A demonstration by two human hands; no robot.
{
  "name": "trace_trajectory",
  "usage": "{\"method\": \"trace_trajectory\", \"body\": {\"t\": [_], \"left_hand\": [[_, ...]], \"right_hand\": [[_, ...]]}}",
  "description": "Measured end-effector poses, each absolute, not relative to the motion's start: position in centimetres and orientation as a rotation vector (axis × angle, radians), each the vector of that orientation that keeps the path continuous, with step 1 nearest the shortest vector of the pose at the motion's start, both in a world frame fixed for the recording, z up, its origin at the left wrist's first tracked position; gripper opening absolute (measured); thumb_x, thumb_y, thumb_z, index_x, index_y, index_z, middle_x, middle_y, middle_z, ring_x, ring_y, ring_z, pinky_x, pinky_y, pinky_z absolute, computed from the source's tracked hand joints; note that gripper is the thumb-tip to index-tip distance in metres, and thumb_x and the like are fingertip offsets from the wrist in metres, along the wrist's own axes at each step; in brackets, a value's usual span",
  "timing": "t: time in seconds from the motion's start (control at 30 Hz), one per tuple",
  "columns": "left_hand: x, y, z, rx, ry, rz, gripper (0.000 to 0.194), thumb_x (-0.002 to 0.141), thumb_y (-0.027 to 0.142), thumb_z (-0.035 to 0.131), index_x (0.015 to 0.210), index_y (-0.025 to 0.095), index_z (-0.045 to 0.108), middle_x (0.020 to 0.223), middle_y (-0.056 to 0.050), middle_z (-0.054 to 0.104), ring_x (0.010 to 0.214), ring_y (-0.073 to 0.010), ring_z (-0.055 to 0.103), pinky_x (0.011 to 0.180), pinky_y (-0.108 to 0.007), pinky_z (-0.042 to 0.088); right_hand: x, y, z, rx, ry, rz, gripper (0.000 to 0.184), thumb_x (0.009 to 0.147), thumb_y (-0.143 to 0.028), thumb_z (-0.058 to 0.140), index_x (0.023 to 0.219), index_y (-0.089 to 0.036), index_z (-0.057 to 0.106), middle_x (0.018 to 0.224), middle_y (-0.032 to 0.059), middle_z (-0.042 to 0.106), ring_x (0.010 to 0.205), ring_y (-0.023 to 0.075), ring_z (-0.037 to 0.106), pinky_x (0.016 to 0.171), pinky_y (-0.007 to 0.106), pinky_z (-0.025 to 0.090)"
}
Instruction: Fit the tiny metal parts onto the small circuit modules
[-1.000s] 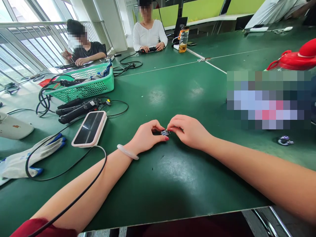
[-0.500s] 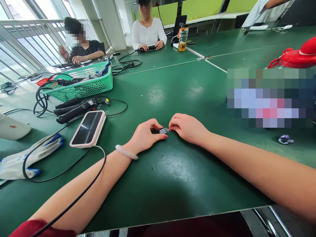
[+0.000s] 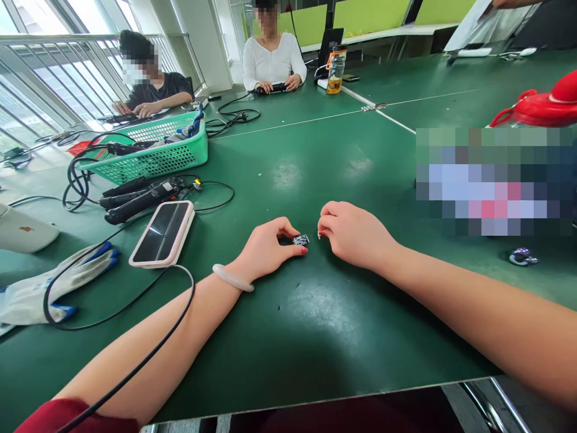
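Between the thumb and forefinger of my left hand (image 3: 270, 243) is a small dark circuit board (image 3: 301, 240) with white markings. The board sits low over the green table (image 3: 342, 373). To its right, my right hand (image 3: 354, 231) is closed in a pinch on a tiny metallic piece (image 3: 319, 235), too small to name. A short gap separates this piece from the board. A pale bangle (image 3: 232, 278) circles my left wrist.
Left of my hands lie a phone (image 3: 162, 234), black curling irons (image 3: 139, 198), a white-and-blue glove (image 3: 58, 282) and a loose cable (image 3: 189, 307). Farther back are a green basket (image 3: 148, 159) and a bottle (image 3: 336, 72). Two people (image 3: 273, 60) sit across the table.
My right hand has moved right, away from the circuit board, taking the tiny metallic piece with it. My left hand stays nearly in place. The co-worker at left has lowered a hand.
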State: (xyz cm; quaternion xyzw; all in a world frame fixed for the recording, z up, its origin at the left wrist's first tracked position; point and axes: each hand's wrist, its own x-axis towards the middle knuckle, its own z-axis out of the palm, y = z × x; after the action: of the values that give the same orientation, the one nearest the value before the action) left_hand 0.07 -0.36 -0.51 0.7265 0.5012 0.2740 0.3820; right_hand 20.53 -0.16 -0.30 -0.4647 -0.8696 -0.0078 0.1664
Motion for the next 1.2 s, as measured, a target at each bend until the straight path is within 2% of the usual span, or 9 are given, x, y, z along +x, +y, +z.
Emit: {"method": "trace_trajectory", "body": {"t": [0.23, 0.5, 0.83, 1.0, 1.1, 1.2], "left_hand": [[0.1, -0.4, -0.5, 1.869, 1.269, 0.713, 0.03, 0.061, 0.036, 0.078, 0.077, 0.019, 0.057, 0.085, -0.001, 0.068, 0.08, -0.0171, 0.061, 0.077, -0.033, 0.047], [0.2, -0.6, -0.3, 1.847, 1.223, 0.714, 0.03, 0.061, 0.035, 0.078, 0.074, 0.019, 0.055, 0.082, 0.0, 0.067, 0.078, -0.0162, 0.06, 0.075, -0.032, 0.047], [0.2, -0.5, -0.2, 1.857, 1.152, 0.732, 0.032, 0.061, 0.037, 0.078, 0.075, 0.018, 0.056, 0.082, 0.0, 0.066, 0.079, -0.0155, 0.059, 0.077, -0.031, 0.046], [0.2, -0.6, -0.2, 1.884, 1.156, 0.731, 0.032, 0.061, 0.038, 0.078, 0.076, 0.019, 0.057, 0.083, 0.0, 0.066, 0.08, -0.0162, 0.06, 0.077, -0.031, 0.046], [0.2, -0.5, -0.2, 1.89, 1.189, 0.754, 0.03, 0.062, 0.038, 0.077, 0.076, 0.019, 0.058, 0.085, -0.001, 0.067, 0.082, -0.0169, 0.061, 0.079, -0.032, 0.046], [0.0, -0.2, -0.4, 1.846, 1.289, 0.819, 0.029, 0.064, 0.037, 0.076, 0.078, 0.019, 0.058, 0.088, -0.002, 0.07, 0.084, -0.0178, 0.062, 0.081, -0.034, 0.046]], "right_hand": [[20.1, -1.0, 0.9, -1.174, -2.575, -0.33, 0.021, 0.079, -0.005, 0.049, 0.069, -0.016, 0.063, 0.081, 0.0094, 0.061, 0.076, 0.0206, 0.046, 0.066, 0.036, 0.03], [19.5, -1.1, 0.2, -1.075, -2.277, 0.247, 0.016, 0.083, -0.014, 0.053, 0.074, -0.019, 0.066, 0.087, 0.0052, 0.062, 0.082, 0.0179, 0.055, 0.078, 0.033, 0.043], [19.1, -1.4, 0.2, -1.113, -2.195, 0.46, 0.01, 0.081, -0.017, 0.06, 0.073, -0.02, 0.066, 0.087, 0.0029, 0.061, 0.081, 0.0157, 0.056, 0.076, 0.03, 0.044], [19.2, -1.2, 0.4, -1.177, -2.096, 0.611, 0.005, 0.076, -0.019, 0.064, 0.071, -0.02, 0.065, 0.081, 0.0005, 0.06, 0.067, 0.012, 0.05, 0.062, 0.026, 0.041], [19.4, -0.7, 0.1, -1.224, -2.019, 0.622, 0.009, 0.08, -0.023, 0.06, 0.073, -0.02, 0.065, 0.074, -0.0001, 0.059, 0.061, 0.0115, 0.048, 0.058, 0.026, 0.04], [19.7, -0.1, -0.6, -1.267, -2.042, 0.549, 0.012, 0.083, -0.022, 0.056, 0.079, -0.02, 0.068, 0.077, 0.0014, 0.062, 0.063, 0.0126, 0.052, 0.06, 0.027, 0.042]]}}
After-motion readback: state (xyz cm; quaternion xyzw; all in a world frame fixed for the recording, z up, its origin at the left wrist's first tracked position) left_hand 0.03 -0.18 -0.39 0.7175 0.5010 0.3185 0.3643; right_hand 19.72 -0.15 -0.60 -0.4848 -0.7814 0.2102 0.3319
